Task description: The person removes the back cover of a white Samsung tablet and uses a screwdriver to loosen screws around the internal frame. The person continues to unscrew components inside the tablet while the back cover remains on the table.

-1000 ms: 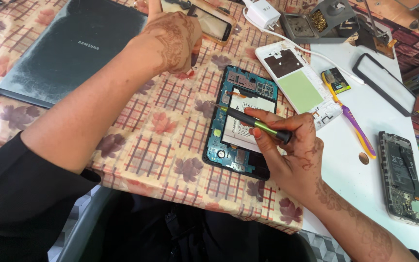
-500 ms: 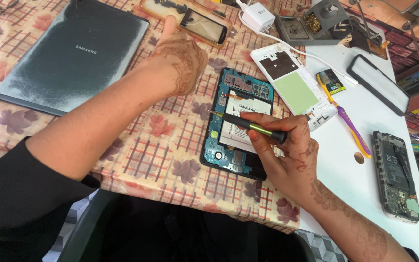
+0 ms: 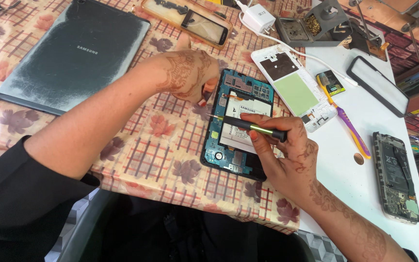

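Note:
An opened phone (image 3: pixel 237 127) with a blue circuit board and white battery lies on the flowered tablecloth (image 3: pixel 136 140). My right hand (image 3: pixel 282 150) grips a small black and green screwdriver (image 3: pixel 255 128), its tip pointing left over the phone's left edge. My left hand (image 3: pixel 187 73) rests at the phone's upper left corner, fingers curled and touching its edge; it holds nothing that I can see.
A dark tablet (image 3: pixel 76 53) lies at the far left. Behind the phone are a phone in an amber case (image 3: pixel 187 19), a white charger (image 3: pixel 258 17), a white phone frame (image 3: pixel 292 87), a purple toothbrush (image 3: pixel 347 121), a black screen (image 3: pixel 377 85) and another opened phone (image 3: pixel 396 177).
My left hand has come down from the back of the table to the phone's upper left corner. My right hand keeps the screwdriver over the phone.

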